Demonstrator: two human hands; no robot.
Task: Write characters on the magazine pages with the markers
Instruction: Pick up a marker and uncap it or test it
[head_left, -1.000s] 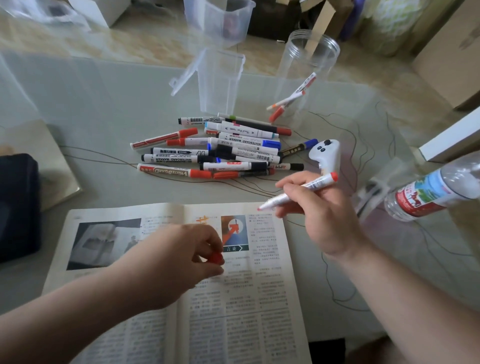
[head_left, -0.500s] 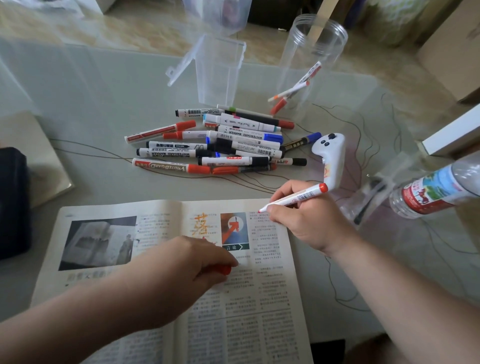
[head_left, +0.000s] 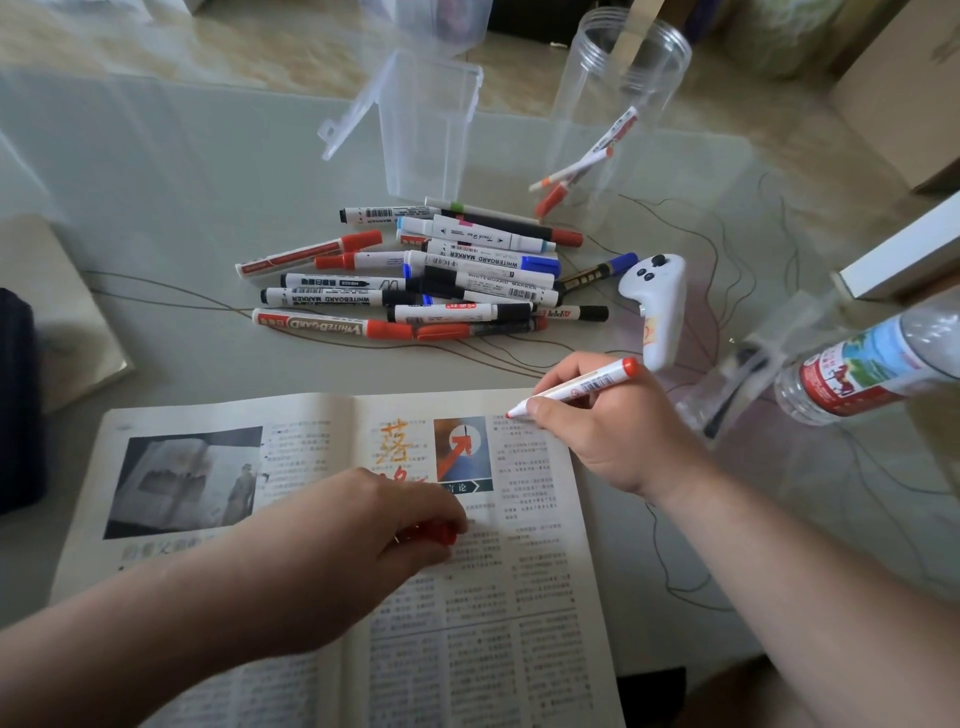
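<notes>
Far left edge of the frame, a dark bag (head_left: 15, 400) sits on the surface (head_left: 182, 182). From lower left to the centre the magazine (head_left: 540, 597) lies open and flat. The left hand (head_left: 363, 530) rests on it near the fold, fingers curled round a red cap (head_left: 434, 534) and pinching it. Right above that hand there are orange characters (head_left: 395, 441) scrawled beside a little picture with a red arrow.

Upper middle, a pile (head_left: 431, 280) of markers lies on the surface just beyond the magazine, mostly red, black and blue ones, all flat. Behind the pile stands a clear box (head_left: 426, 130) with its lid flipped open. To the right of that is a clear jar (head_left: 618, 119) with a couple of markers leaning inside.

Right of centre, the right hand (head_left: 618, 431) grips a red marker (head_left: 576, 387) in a writing hold, uncapped, with its tip touching the top of the right-hand page. A white controller (head_left: 660, 306) lies just beyond that hand. At the far right a bottle (head_left: 872, 364) with a red label pokes in from the edge, below a white box (head_left: 904, 254).
</notes>
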